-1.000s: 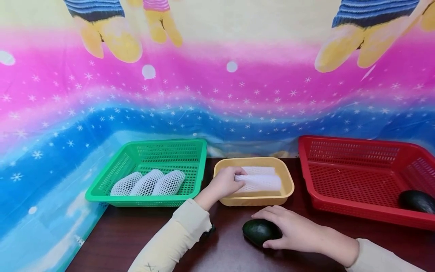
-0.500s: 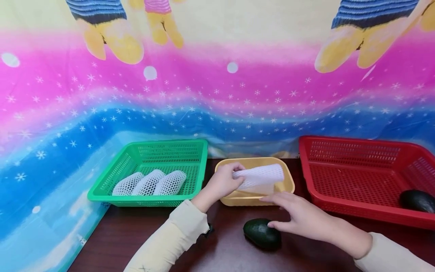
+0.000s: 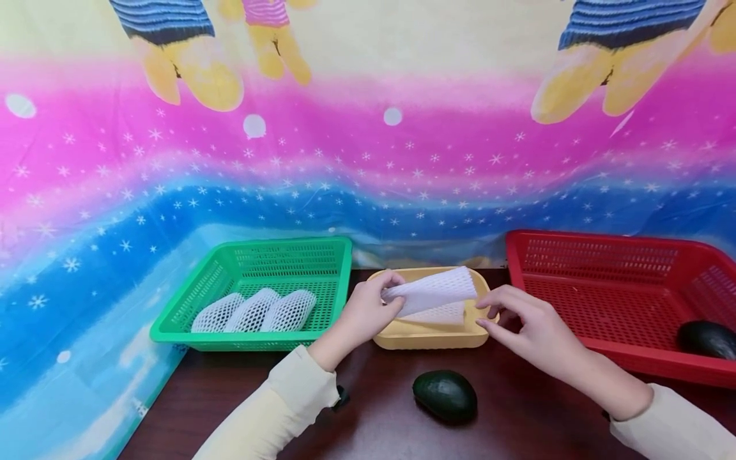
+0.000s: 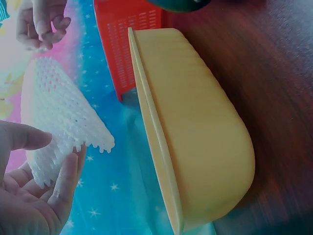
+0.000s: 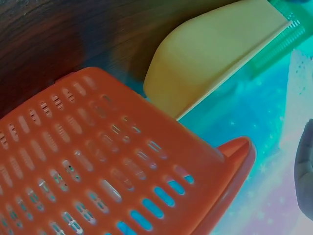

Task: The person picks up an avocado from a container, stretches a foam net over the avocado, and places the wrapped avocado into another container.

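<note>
One white net sleeve is pinched at its left end by the left hand, thumb on one side and fingers on the other; it hangs above the yellow tray, its long axis running toward the tray's right rim and tipped slightly up; its flared end points at the right hand, just beside it but apart, fingers loosely bent and holding nothing. That gap, I judge, is what matters most; the dark green fruit lies on the table in front of the tray's front edge, long axis aslant, the right hand looking the nearer.

Another sleeve lies partly hidden in the tray, and I cannot tell whether more are beneath; the right wrist view catches only a sliver of its hand; the left wrist view cuts off the fruit at its top edge.
</note>
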The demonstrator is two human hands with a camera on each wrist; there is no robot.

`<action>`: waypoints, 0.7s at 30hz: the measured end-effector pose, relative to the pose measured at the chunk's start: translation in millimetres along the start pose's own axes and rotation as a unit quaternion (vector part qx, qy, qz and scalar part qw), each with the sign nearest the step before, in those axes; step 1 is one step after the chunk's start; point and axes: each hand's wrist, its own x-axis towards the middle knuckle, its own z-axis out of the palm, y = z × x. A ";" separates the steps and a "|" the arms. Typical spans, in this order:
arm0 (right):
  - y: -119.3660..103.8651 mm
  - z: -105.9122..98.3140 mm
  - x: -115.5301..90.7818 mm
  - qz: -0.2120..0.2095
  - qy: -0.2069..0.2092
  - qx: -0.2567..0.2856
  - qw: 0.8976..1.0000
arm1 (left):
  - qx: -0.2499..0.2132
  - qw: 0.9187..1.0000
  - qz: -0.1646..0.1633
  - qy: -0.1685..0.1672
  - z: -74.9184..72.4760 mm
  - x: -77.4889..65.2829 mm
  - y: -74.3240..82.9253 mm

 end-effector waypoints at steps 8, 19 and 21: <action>-3.2 6.2 0.0 0.034 0.014 0.026 0.999 | -0.016 0.999 0.037 0.010 -4.3 -23.8 -4.6; -11.8 20.4 2.3 -0.001 0.009 0.087 0.996 | -0.032 0.998 0.046 0.025 -8.8 -52.4 -10.3; -12.8 23.0 2.5 -0.016 0.015 0.097 0.995 | -0.040 0.998 0.046 0.026 -9.1 -56.3 -12.1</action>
